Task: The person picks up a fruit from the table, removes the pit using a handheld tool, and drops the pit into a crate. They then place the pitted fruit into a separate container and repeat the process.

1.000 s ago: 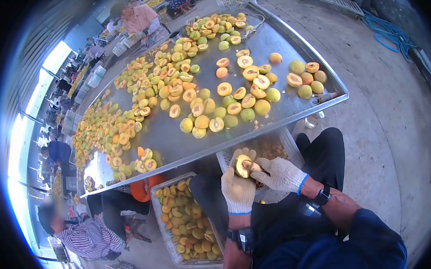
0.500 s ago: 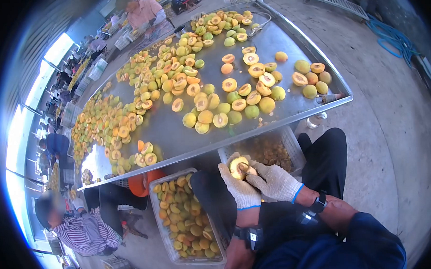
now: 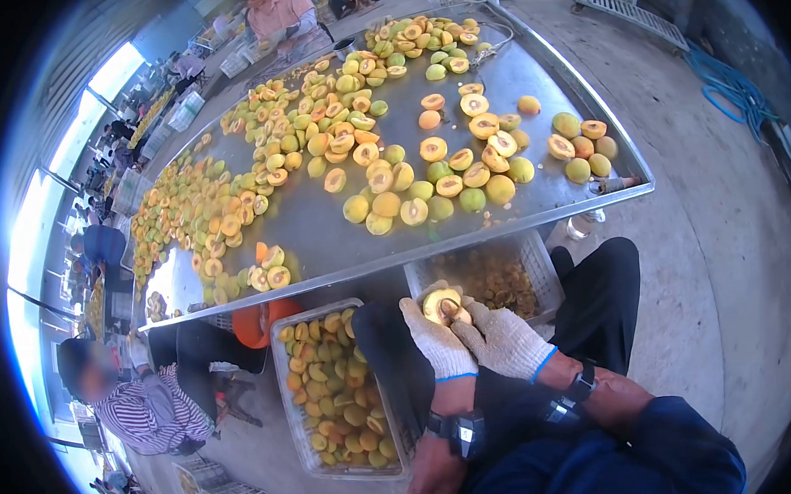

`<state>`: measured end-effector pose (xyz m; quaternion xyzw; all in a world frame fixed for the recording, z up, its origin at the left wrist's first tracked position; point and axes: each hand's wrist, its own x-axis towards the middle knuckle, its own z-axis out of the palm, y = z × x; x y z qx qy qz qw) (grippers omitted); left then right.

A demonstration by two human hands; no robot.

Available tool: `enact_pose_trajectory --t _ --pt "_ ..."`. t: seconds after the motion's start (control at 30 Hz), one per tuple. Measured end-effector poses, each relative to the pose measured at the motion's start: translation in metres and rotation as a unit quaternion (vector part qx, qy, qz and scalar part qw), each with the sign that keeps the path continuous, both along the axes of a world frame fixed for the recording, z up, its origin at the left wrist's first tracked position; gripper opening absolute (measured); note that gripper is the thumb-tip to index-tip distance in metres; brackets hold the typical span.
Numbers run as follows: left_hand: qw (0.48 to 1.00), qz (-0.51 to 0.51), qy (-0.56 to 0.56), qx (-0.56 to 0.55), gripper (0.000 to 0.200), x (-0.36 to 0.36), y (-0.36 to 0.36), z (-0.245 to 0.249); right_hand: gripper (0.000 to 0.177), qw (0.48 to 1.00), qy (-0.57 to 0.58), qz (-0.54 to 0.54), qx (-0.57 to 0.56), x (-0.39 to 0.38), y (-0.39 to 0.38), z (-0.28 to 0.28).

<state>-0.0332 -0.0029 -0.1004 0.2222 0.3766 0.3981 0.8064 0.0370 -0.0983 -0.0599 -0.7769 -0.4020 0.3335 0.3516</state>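
Observation:
My gloved left hand [image 3: 437, 344] cups a halved yellow peach [image 3: 435, 304], its cut face turned up. My gloved right hand [image 3: 511, 341] is closed against it, fingertips at the pit hollow, where a small curved tool [image 3: 451, 307] shows; most of it is hidden by the fingers. Both hands are above my lap, just in front of the metal table [image 3: 326, 281]. Under the table edge, beyond my hands, a white crate [image 3: 549, 280] holds brown pits and scraps. Many halved peaches [image 3: 379, 179] lie cut side up or down on the tabletop.
A white crate [image 3: 289, 406] full of peach halves stands on the floor to my left, near an orange-red container [image 3: 251, 326]. A person in a striped top [image 3: 147, 408] sits at left; another in pink [image 3: 281, 14] works across the table. A blue hose [image 3: 731, 91] lies at right.
The camera view has shifted slightly, so the table and crates sit a little differently. My hands stay together on the peach half, with the right fingers still at its centre.

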Motion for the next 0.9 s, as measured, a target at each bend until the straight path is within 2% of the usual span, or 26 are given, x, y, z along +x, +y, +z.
enact_pose_trajectory --t 0.17,0.23,0.3,0.43,0.57,0.7,0.9 --pt "0.999 0.002 0.04 -0.02 0.059 0.003 -0.003 0.004 0.059 0.998 -0.013 0.02 -0.054 0.003 -0.004 0.013" --pt "0.999 -0.004 -0.012 -0.043 0.059 0.006 -0.005 0.009 0.061 0.998 0.001 0.011 -0.055 0.003 -0.005 0.011" --pt "0.998 -0.017 -0.034 -0.049 0.06 0.008 -0.005 0.015 0.065 0.997 0.029 -0.032 0.062 -0.001 -0.009 0.003" --pt "0.997 -0.024 -0.05 -0.051 0.061 0.011 -0.004 0.014 0.066 0.993 -0.001 -0.041 0.108 -0.001 -0.006 -0.001" --pt "0.997 -0.026 -0.053 -0.054 0.062 0.011 -0.005 0.01 0.066 0.997 0.001 -0.033 0.063 0.001 -0.007 0.002" --pt "1.0 -0.017 0.007 -0.024 0.059 0.012 -0.004 0.008 0.067 1.0 0.024 -0.017 0.006 0.004 -0.007 0.013" --pt "0.999 -0.027 0.024 -0.012 0.057 0.014 -0.005 0.018 0.059 0.999 0.031 -0.019 0.019 0.005 -0.013 0.007"
